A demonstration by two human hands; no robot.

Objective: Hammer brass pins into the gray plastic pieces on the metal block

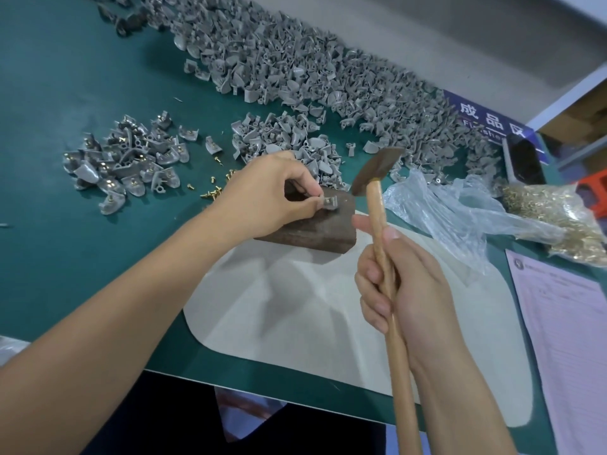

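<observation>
Left hand [272, 192] pinches a gray plastic piece [329, 204] w/ thumb & fingertips, holding it down on top of the metal block [315, 224], which sits on a pale mat [295, 307] near centre of the green surface [65, 93]. Can't tell if a pin is already seated in the piece; too small & partly hidden by fingers. Right hand [400, 287] is wrapped round the wooden handle, thumb up along it, w/ the hammer [374, 174] head raised just right of the block, not touching anything. Judgement: this is the strike step. To do it well, keep the piece flat on the block so it can't rock, pin upright, fingertips low & clear of the pin head. Start w/ a light tap to set it, then firmer, face square to the pin; an angled blow would prob bend the brass or skid onto fingers. Loose brass pins [213, 191] lie just left of the block, finished pieces [128, 162] further left, the big unfinished pile [312, 77] at the far side, a bag of pins [558, 221] at right.
</observation>
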